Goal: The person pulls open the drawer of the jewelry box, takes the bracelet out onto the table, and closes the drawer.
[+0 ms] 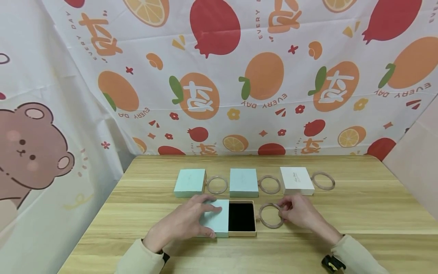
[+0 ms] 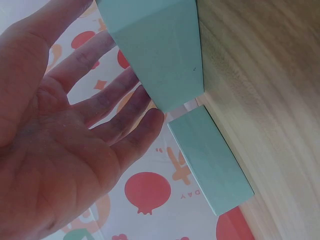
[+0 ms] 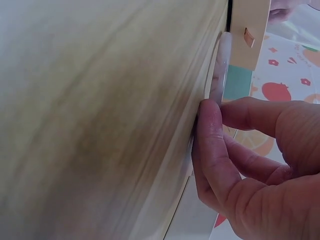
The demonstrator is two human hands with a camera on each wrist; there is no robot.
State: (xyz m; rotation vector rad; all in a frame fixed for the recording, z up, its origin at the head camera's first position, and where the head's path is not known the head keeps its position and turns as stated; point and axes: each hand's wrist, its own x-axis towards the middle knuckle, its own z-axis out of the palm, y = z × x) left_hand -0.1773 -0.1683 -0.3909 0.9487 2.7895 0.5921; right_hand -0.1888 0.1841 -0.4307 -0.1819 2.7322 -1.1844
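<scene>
My left hand [image 1: 189, 219] lies across a mint-green box cover [image 1: 222, 217], thumb at its near edge and other fingers over the top and towards the far edge. In the left wrist view, the fingers [image 2: 107, 100] reach past the cover [image 2: 167, 55]. From the cover's right side protrudes a drawer tray [image 1: 254, 234] with a black lining [image 1: 242, 217]. Just right of it, my right hand [image 1: 299, 211] pinches the right rim of a greyish-brown bangle [image 1: 261, 217]. The right wrist view shows thumb and fingertips on the bangle [image 3: 221, 65], low over the table.
Behind the hands runs a row: a mint box [image 1: 190, 182], a bangle [image 1: 217, 193], a light blue box [image 1: 243, 182], a second bangle [image 1: 270, 193], a white box [image 1: 296, 180] and a third bangle [image 1: 323, 187]. A fruit-print cloth [image 1: 229, 95] hangs behind the wooden table [image 1: 376, 213].
</scene>
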